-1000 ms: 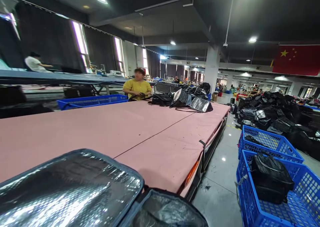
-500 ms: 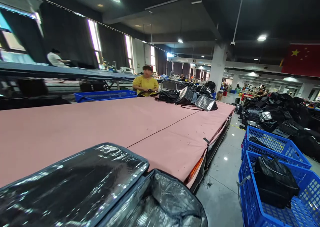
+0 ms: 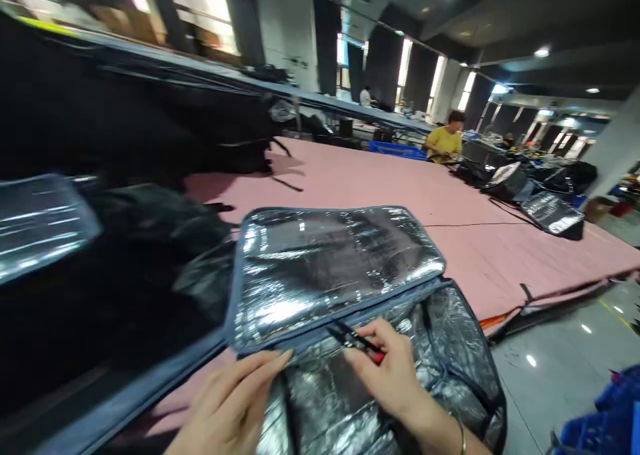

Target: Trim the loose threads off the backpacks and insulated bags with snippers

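Observation:
An insulated bag with a shiny silver-black lining [image 3: 340,388] lies in front of me, its lid [image 3: 340,261] folded back on the table. In my right hand [image 3: 393,368] is a small pair of thread snips [image 3: 357,341] with dark blades and a red part at the handle. The blades point left, close to the seam between lid and bag body. My left hand [image 3: 230,401] pinches the blue-grey binding [image 3: 300,341] at the left end of that seam, fingertips pressed together.
The pink-covered table [image 3: 340,168] stretches away to the right. Dark bags [image 3: 150,241] are heaped at my left, blurred. Silver-lined bags [image 3: 553,211] lie at the far end near a person in yellow [image 3: 445,141]. A blue crate [image 3: 600,415] stands on the floor at lower right.
The view has swung left and down. Both hands have come into sight over the bag, the right with thread snips. The dark heap on the left now shows.

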Demonstrator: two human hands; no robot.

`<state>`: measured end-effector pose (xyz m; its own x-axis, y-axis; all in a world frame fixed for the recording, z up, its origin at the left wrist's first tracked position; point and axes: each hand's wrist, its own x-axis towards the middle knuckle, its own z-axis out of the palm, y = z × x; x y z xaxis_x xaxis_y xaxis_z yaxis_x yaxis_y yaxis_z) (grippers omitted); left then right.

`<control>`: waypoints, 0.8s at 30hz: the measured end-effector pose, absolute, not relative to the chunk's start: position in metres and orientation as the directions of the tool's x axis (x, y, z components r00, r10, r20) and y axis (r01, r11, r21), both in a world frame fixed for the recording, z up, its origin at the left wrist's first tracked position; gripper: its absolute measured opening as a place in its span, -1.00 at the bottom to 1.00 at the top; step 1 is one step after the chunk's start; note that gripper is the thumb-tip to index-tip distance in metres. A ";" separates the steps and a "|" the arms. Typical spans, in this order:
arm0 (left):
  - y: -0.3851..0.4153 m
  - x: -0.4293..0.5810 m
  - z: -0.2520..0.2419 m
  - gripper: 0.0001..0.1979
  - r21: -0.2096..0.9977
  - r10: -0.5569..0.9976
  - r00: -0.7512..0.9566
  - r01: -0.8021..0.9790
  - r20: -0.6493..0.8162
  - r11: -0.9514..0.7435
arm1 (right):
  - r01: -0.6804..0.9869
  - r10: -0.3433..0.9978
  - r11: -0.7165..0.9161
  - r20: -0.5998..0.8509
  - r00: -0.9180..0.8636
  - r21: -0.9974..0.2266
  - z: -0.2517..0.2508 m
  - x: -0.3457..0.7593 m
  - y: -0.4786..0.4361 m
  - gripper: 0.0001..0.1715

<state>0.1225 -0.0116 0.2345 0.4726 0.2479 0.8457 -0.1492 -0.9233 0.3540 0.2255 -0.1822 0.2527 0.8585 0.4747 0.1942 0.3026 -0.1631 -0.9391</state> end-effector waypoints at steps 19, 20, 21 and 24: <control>-0.028 0.113 0.241 -0.74 0.279 0.179 0.422 -0.189 0.889 -0.942 | 0.649 0.684 -0.311 0.310 0.660 -0.695 0.264 0.204 -0.182 -0.75; -0.028 0.113 0.242 -0.74 0.277 0.178 0.418 -0.189 0.891 -0.942 | 0.663 0.688 -0.310 0.321 0.651 -0.681 0.262 0.204 -0.181 -0.74; -0.028 0.113 0.242 -0.73 0.276 0.179 0.412 -0.189 0.894 -0.943 | 0.677 0.692 -0.309 0.330 0.642 -0.668 0.261 0.204 -0.181 -0.73; -0.028 0.112 0.244 -0.71 0.292 0.196 0.416 -0.180 0.888 -0.939 | 0.707 0.701 -0.307 0.352 0.621 -0.637 0.260 0.203 -0.179 -0.72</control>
<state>0.1119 -0.0283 0.2439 0.4160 0.1957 0.8880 -0.1803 -0.9394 0.2915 0.2027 -0.1786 0.2601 0.6206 0.7008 0.3518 0.7074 -0.3067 -0.6368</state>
